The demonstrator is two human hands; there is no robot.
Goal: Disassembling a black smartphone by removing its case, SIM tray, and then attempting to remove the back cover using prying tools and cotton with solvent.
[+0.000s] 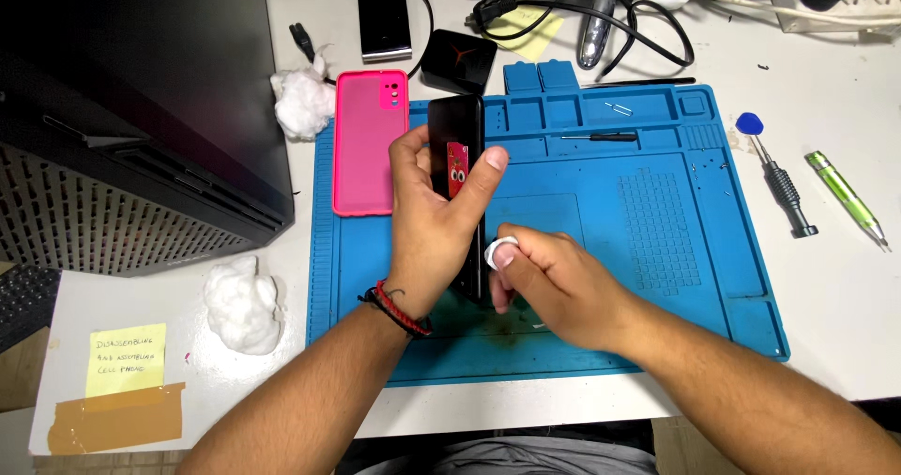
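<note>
the left hand (427, 226) is closed around a black phone (462, 170), holding it on edge over the middle of the blue work mat (610, 278). the right hand (549, 283) pinches a small white pick (500, 249) against the phone's side. a pink phone case (369, 142) lies at the mat's far left edge. a yellow sticky note (127, 359) and brown tape (117, 419) sit at the tabletop's near left corner.

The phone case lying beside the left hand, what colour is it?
The phone case is bright pink, clearest in the head view.
</note>
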